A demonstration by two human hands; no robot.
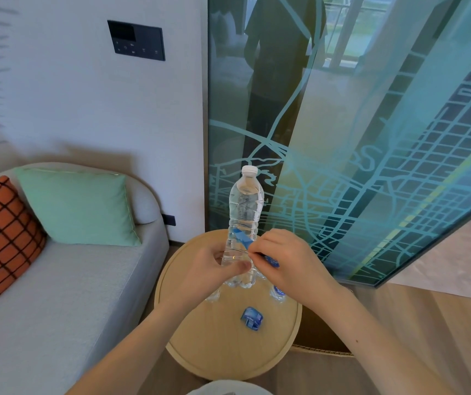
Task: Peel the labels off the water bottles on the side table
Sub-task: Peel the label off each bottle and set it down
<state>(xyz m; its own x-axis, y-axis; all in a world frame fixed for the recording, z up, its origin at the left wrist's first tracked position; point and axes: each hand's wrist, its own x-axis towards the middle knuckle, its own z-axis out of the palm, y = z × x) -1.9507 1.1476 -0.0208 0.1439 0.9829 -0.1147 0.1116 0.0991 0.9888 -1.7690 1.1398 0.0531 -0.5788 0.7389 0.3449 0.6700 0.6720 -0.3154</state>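
Held bottle: the clear ribbed plastic water bottle (246, 212) with a white cap is upright in the air above the round pale wooden side table (222, 346).
Left hand: the left hand (214, 269) grips the bottle's lower body, fingers curled round it.
Right hand: the right hand (282, 260) pinches the blue label strip (241, 238), which is partly peeled; its far end clings to the bottle's waist.
On the table: 1 crumpled blue label (252, 318) lies loose, and 1 labelled second bottle (278, 292) stands just under the right wrist.
Risk 1: a sharp tug could tear the strip at its glued end and leave a scrap stuck on.
Risk 2: a hand dropping lower could knock over the standing bottle beneath it.
Writing: there is white print on both labels, too small to read; no brand is legible.
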